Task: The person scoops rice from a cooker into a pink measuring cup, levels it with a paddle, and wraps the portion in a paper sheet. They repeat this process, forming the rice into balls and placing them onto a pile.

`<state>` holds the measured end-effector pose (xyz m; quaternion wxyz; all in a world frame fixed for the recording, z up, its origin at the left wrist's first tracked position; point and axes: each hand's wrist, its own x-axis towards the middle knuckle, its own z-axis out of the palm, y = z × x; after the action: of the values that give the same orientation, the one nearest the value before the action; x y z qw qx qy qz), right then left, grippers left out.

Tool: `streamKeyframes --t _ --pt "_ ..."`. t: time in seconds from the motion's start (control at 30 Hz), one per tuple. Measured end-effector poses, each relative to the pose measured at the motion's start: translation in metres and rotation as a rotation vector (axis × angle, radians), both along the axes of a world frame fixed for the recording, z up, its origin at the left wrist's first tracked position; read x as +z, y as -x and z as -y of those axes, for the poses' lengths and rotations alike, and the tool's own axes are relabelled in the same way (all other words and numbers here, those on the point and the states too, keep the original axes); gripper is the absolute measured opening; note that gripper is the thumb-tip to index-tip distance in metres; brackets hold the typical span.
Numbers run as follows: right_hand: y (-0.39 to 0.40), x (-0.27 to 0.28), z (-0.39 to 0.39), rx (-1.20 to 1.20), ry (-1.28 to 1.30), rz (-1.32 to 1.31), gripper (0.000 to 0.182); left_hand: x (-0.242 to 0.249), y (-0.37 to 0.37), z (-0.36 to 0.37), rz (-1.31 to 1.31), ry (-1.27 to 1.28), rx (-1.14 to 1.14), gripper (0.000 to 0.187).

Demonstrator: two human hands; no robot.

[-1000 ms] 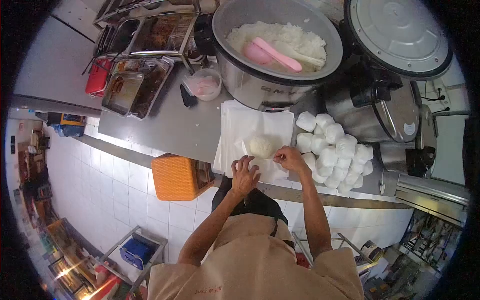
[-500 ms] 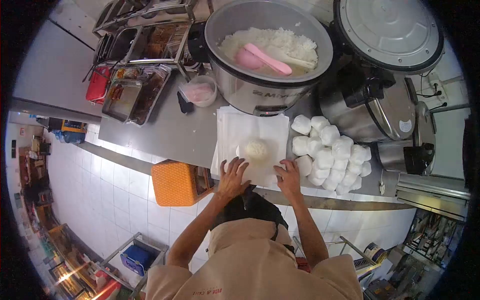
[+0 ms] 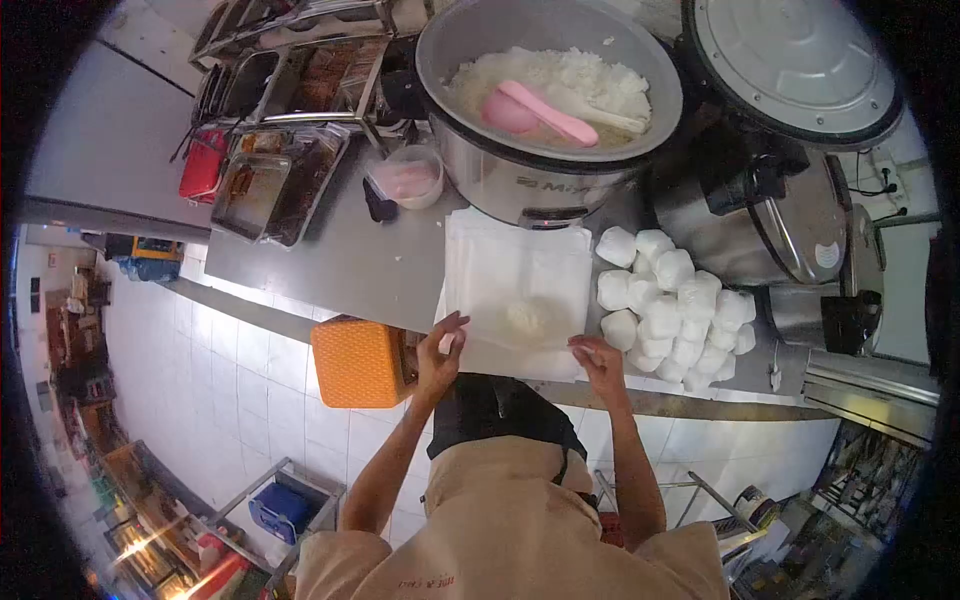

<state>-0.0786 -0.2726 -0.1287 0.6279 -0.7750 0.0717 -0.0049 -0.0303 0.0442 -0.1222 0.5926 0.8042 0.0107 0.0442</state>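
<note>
At the near edge of the grey steel counter (image 3: 350,265), the left hand (image 3: 437,352) pinches the near left corner of the top sheet of a stack of white wrapping paper (image 3: 520,290), thumb and fingers closed narrowly on it, while the right hand (image 3: 600,358) grips the near right corner the same way. A single mound of white cooked rice (image 3: 527,316) sits on that sheet between the hands, slightly beyond them. Open counter lies to the left of the stack; to its right a pile of white wrapped rice packets (image 3: 670,300), roughly fifteen though too bunched to count surely, presses almost against the paper. Just beyond the stack stands one large open steel rice cooker (image 3: 545,175) holding a pink plastic scoop (image 3: 540,112). Half a second earlier both hands lay flat on the sheet, close to the rice; now they have drawn back to its corners and the edge is lifted.
</note>
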Motion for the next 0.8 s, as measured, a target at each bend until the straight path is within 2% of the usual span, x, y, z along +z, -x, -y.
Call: streamKeyframes --t 0.1,0.13,0.2,0.23,0.33,0.43,0.5,0.57,0.6,0.7,0.8 --pt "-0.018 -0.007 0.001 -0.133 -0.320 -0.218 0.022 -0.055 -0.016 0.005 -0.226 0.086 0.072 0.013" --pt "-0.024 -0.019 0.002 -0.161 -0.237 -0.333 0.020 -0.039 -0.026 0.016 -0.249 0.107 0.130 0.012" --pt "-0.040 -0.037 0.001 -0.214 -0.064 -0.558 0.015 -0.044 -0.042 0.019 -0.201 -0.130 0.126 0.015" --pt "-0.044 -0.040 -0.002 -0.226 -0.035 -0.577 0.019 -0.047 -0.045 0.019 -0.178 -0.249 0.120 0.017" --pt "-0.049 -0.046 -0.006 -0.225 0.022 -0.606 0.028 -0.037 -0.050 0.021 -0.311 -0.378 0.107 0.020" --pt "-0.047 -0.054 -0.001 -0.153 -0.006 -0.582 0.025 -0.009 -0.028 0.031 0.036 -0.691 0.177 0.029" --pt "-0.042 -0.068 0.002 -0.142 -0.034 -0.564 0.017 -0.012 0.007 0.053 -0.365 -0.982 -0.664 0.049" --pt "-0.047 -0.030 -0.004 -0.139 -0.057 -0.635 0.018 -0.003 0.029 0.071 0.188 -0.783 -0.650 0.068" --pt "-0.054 -0.013 -0.006 -0.137 -0.068 -0.662 0.019 -0.004 0.029 0.074 0.140 -0.798 -0.656 0.071" --pt "-0.060 -0.004 0.001 -0.349 -0.699 -0.582 0.020 -0.006 0.024 0.079 0.042 -0.806 -0.666 0.078" --pt "-0.093 0.026 -0.001 -0.275 -0.309 -0.317 0.021 0.001 0.024 0.076 0.028 -0.785 -0.665 0.079"
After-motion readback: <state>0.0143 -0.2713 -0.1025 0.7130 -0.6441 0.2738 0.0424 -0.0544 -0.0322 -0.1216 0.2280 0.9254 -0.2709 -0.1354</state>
